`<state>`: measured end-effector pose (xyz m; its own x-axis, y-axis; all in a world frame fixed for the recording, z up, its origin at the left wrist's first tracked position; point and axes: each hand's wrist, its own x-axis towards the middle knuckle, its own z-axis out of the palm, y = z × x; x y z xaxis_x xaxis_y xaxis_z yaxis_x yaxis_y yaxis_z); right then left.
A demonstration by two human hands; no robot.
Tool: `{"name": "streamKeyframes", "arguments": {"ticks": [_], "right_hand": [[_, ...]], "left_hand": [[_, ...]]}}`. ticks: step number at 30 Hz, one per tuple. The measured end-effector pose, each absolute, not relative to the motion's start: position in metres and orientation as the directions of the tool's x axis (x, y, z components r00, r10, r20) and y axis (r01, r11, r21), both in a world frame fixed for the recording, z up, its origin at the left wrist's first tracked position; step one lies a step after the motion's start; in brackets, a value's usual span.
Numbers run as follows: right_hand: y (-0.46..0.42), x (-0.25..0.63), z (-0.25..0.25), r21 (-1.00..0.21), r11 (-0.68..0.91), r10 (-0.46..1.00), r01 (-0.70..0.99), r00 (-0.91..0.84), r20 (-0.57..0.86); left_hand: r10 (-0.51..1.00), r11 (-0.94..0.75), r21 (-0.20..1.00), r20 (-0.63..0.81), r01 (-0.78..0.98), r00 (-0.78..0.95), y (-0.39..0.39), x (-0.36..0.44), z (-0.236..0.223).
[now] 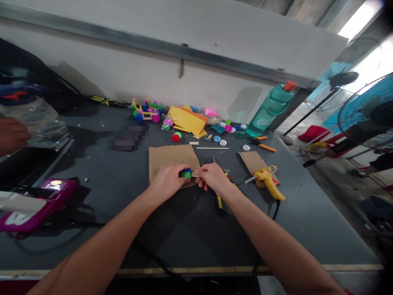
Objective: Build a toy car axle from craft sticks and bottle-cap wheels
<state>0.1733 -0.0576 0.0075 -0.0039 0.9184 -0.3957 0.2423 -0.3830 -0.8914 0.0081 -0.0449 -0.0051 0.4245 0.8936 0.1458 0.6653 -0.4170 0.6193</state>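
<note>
My left hand [166, 179] is closed around a blue and green pair of bottle caps [186, 173], held over the near right part of a flat cardboard sheet [172, 155]. Fingers of my right hand [214, 176] pinch a short pale wooden stick [195, 174] against the right side of the caps. Whether the stick is fixed to them, I cannot tell. Beneath and beside my right hand lie pliers with black and yellow handles [219, 203], partly hidden by it. A long thin stick [212, 148] rests beyond the cardboard.
To the right, a yellow glue gun [267, 180] lies on folded cardboard [250, 162]. Orange-handled pliers [266, 146] and a green bottle [268, 110] stand farther back. Loose caps [217, 139] and yellow paper [187, 119] lie behind. At left are a purple device [58, 200] and another person's hand [12, 135].
</note>
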Motion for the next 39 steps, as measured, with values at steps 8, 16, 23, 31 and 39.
{"name": "streamKeyframes", "arguments": {"ticks": [8, 16, 23, 31, 39], "right_hand": [[-0.057, 0.177, 0.008, -0.910, -0.317, 0.946, 0.267, 0.023, -0.323], [-0.064, 0.180, 0.019, -0.888, -0.171, 0.985, 0.426, 0.061, -0.160], [-0.067, 0.188, 0.024, -0.934, -0.021, 0.995, 0.357, 0.099, 0.015], [-0.065, 0.193, 0.022, -0.892, 0.004, 0.996, 0.451, 0.075, 0.043], [-0.076, 0.276, 0.072, -0.570, -0.105, 0.951, 0.815, 0.250, 0.182]], "left_hand": [[0.914, -0.353, 0.710, 0.124, 0.609, 0.386, -0.045, 0.010, -0.011], [0.913, -0.303, 0.848, 0.128, 0.435, 0.387, -0.042, 0.013, -0.019], [0.939, -0.111, 0.974, 0.037, 0.198, 0.343, -0.042, 0.019, -0.015], [0.947, -0.132, 0.940, 0.025, 0.315, 0.320, -0.037, 0.014, -0.017], [0.949, -0.252, 0.796, 0.093, 0.550, 0.301, -0.034, 0.009, -0.022]]}}
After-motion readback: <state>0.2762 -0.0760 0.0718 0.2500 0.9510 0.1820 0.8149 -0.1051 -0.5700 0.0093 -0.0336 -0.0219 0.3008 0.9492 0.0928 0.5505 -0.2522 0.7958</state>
